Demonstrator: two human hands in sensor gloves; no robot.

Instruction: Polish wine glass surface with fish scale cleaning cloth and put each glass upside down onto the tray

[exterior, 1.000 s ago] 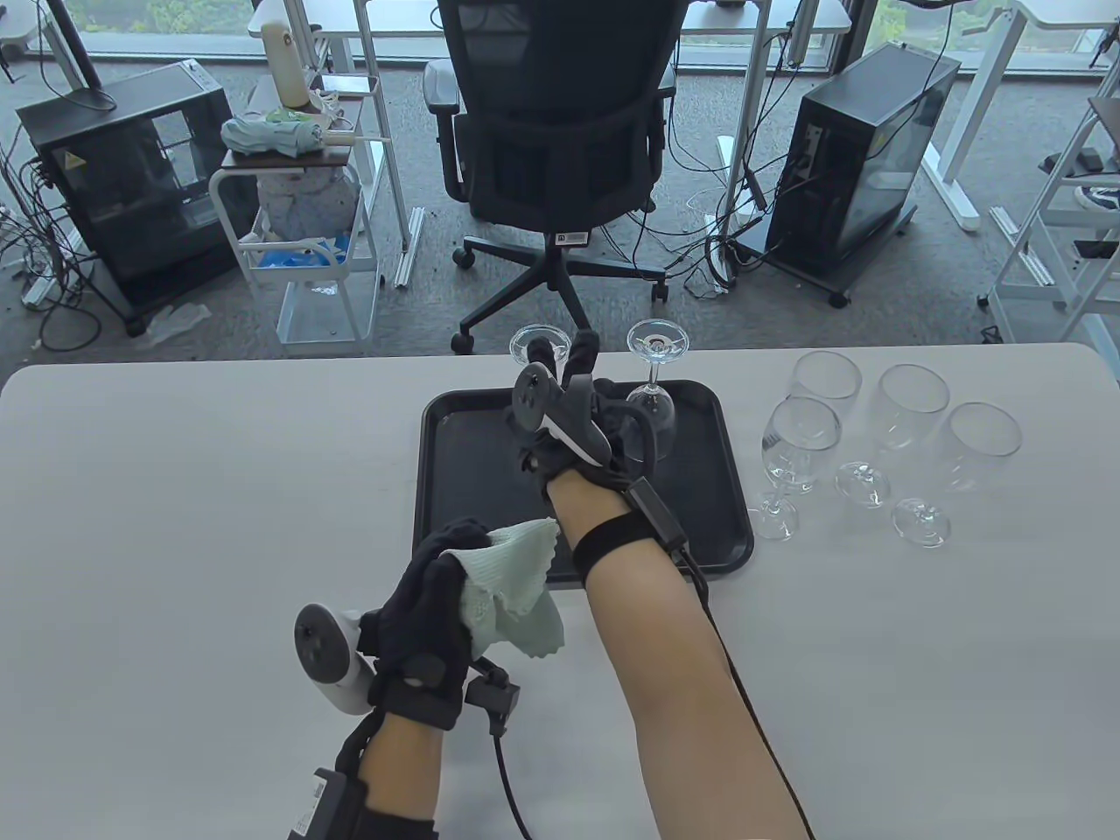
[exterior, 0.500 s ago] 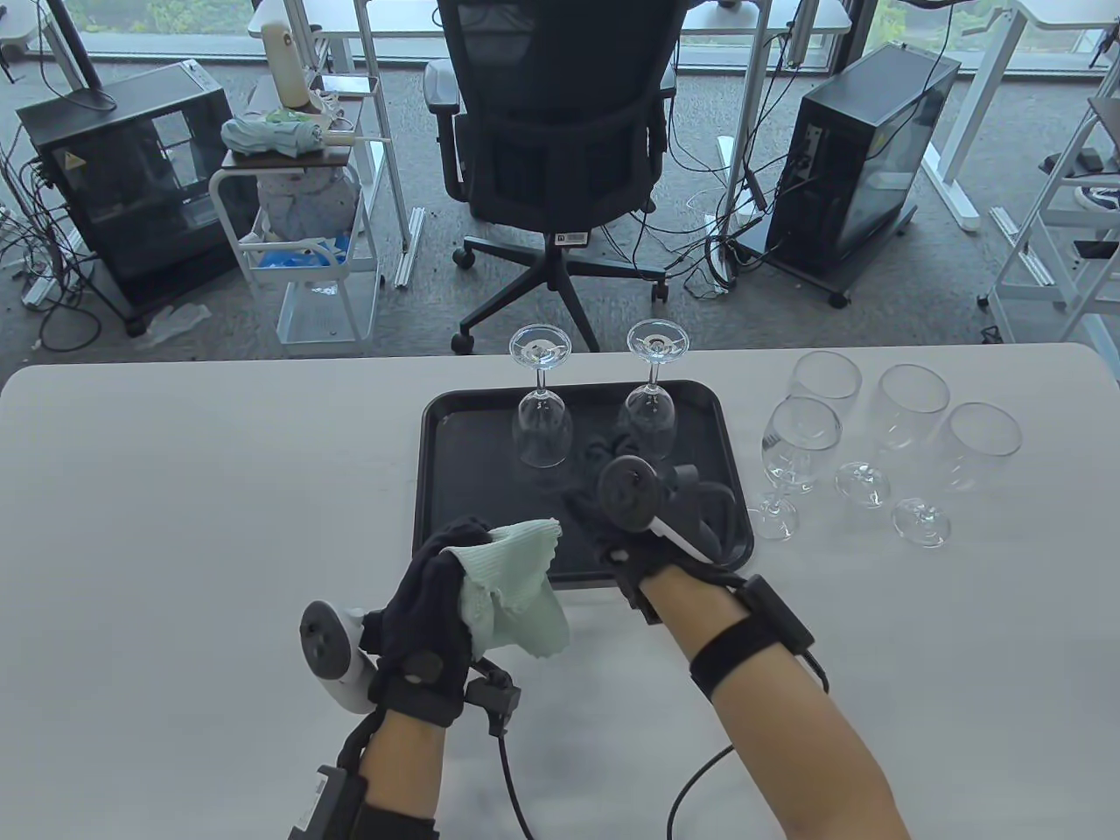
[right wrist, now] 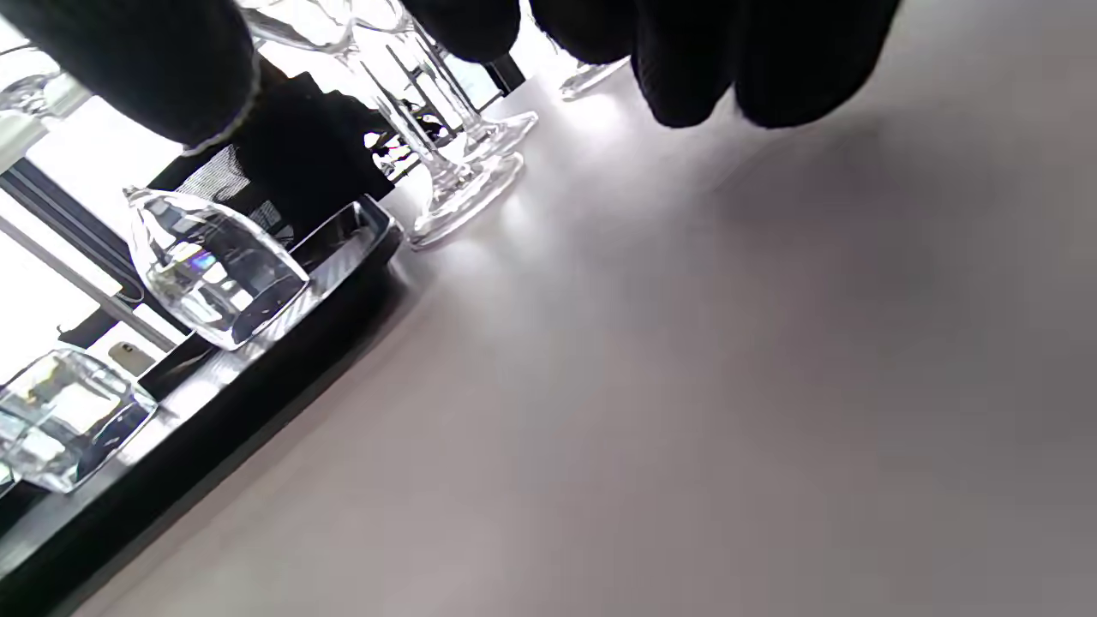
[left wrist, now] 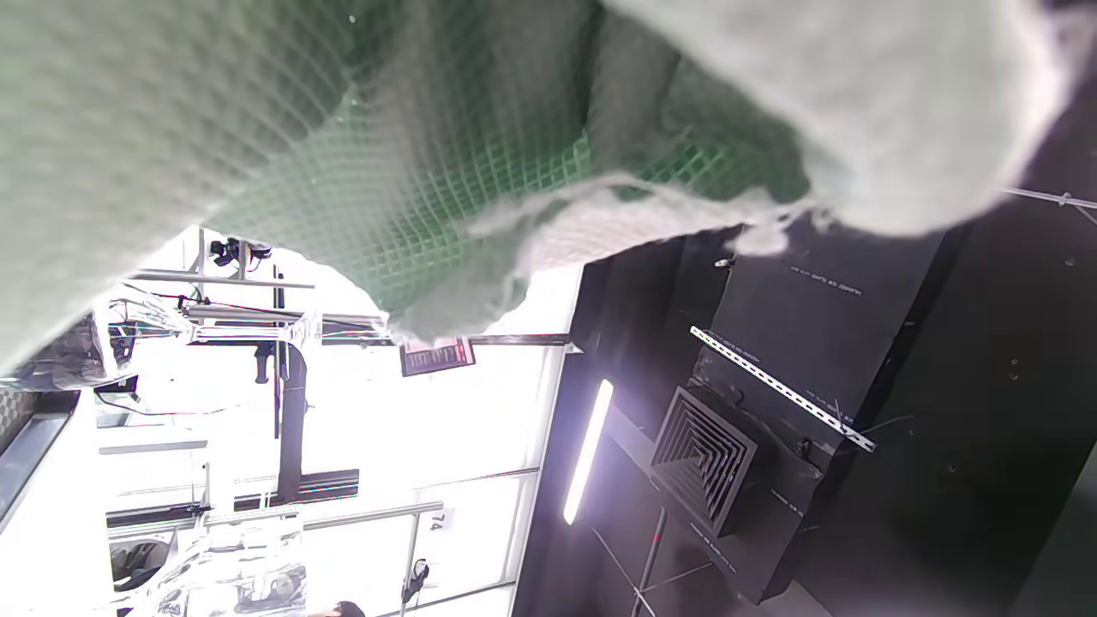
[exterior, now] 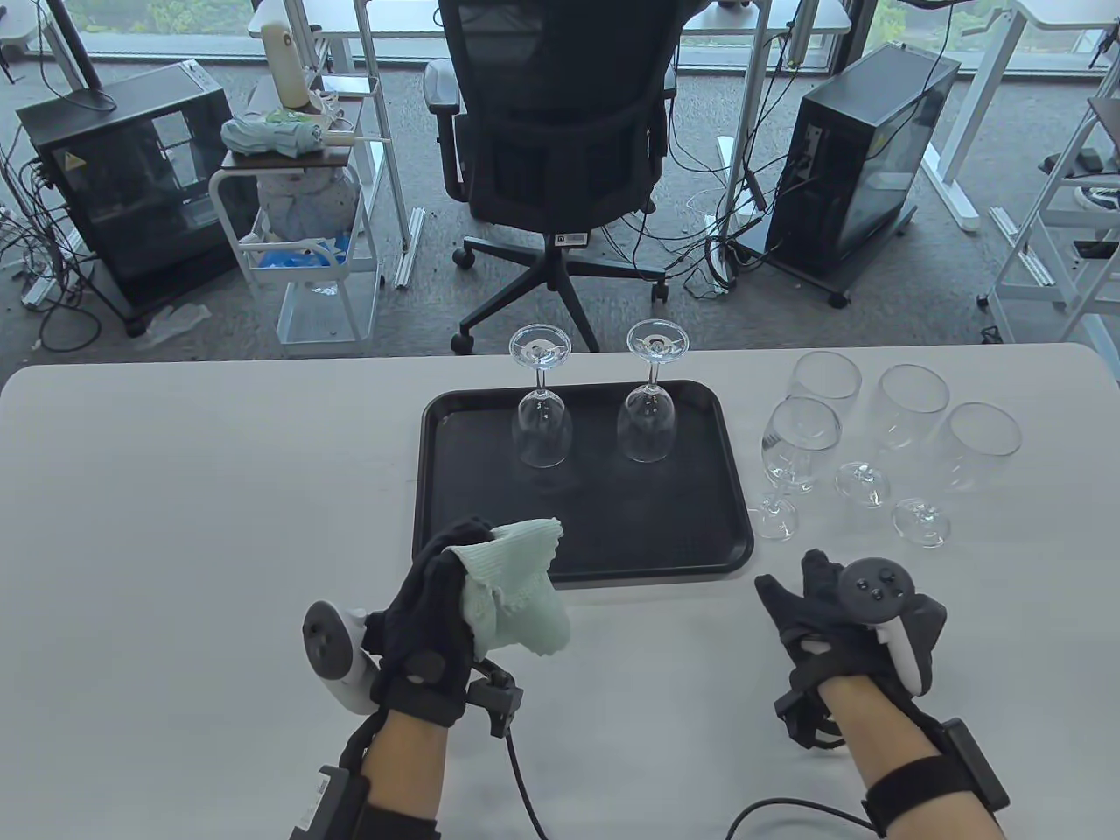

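A black tray (exterior: 455, 525) lies mid-table with two wine glasses upside down on its far half, one at the left (exterior: 542, 429) and one at the right (exterior: 647, 424). Both show in the right wrist view, right glass (right wrist: 210, 274), left glass (right wrist: 60, 420). Several upright wine glasses (exterior: 801, 446) stand to the right of the tray. My left hand (exterior: 437, 595) grips the pale green cloth (exterior: 512, 595) near the tray's front left corner; the cloth (left wrist: 428, 154) fills the left wrist view. My right hand (exterior: 818, 604) hovers empty above the table, right of the tray's front edge, its fingers relaxed.
Beyond the table's far edge stand an office chair (exterior: 556, 149), two computer towers (exterior: 862, 166) and a white cart (exterior: 302, 236). The nearest upright glass foot (exterior: 774, 516) sits just beyond my right hand.
My right hand has let go of the left glass on the tray and drawn back toward me and to the right, off the tray. The left hand and cloth have stayed put.
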